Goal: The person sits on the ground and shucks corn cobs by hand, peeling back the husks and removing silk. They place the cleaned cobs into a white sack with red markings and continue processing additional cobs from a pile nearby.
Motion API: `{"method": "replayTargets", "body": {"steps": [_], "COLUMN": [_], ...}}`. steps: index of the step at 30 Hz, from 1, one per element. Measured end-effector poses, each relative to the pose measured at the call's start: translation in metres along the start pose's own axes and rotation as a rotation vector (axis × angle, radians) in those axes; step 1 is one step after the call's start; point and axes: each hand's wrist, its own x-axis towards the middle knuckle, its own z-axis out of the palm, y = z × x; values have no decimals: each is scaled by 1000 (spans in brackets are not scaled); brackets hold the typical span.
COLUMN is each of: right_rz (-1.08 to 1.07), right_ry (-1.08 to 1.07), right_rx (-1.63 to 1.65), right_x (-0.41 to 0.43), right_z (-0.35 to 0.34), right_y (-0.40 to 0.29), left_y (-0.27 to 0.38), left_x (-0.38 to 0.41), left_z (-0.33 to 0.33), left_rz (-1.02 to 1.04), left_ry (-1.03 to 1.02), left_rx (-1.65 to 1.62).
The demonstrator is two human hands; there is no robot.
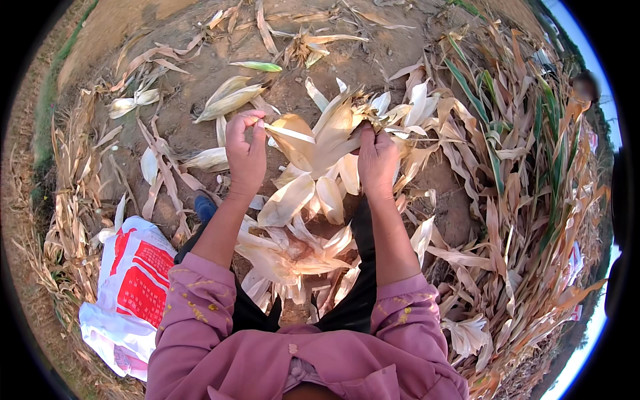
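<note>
Bunched dry corn husks (327, 132) are spread between my two hands, above a pile of loose husks (295, 255) lying between my legs. With thumb and fingers, my left hand (246, 147) pinches the tip of one pale husk leaf and holds it stretched out to the left. My right hand (376, 155) grips the husks near their brown, ragged stem end. Whether a cob is inside the bunch cannot be told. Single broad husk leaves (287, 200) hang or lie just below the bunch.
A white woven sack with red printing (142, 280) lies at my left. Dry corn stalks with some green leaves (505, 200) are heaped along my right. More husks (230, 100) are scattered on the soil ahead. Someone's blurred head (585, 87) shows at the far upper right.
</note>
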Motion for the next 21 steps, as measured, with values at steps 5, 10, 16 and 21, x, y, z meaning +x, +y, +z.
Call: {"method": "replayTargets", "body": {"steps": [5, 10, 16, 21], "right_rz": [65, 141, 151, 61], "right_ry": [39, 95, 157, 124], "right_rx": [24, 119, 174, -1], "right_x": [9, 16, 21, 13], "right_z": [-10, -25, -30, -25], "right_y": [3, -2, 2, -7], "left_y": [-1, -12, -24, -20], "left_x": [5, 11, 18, 15], "left_z": [-4, -17, -31, -24], "left_rz": [-108, -388, -785, -646], "left_ry": [87, 113, 215, 162], "left_rx": [-89, -199, -392, -266]}}
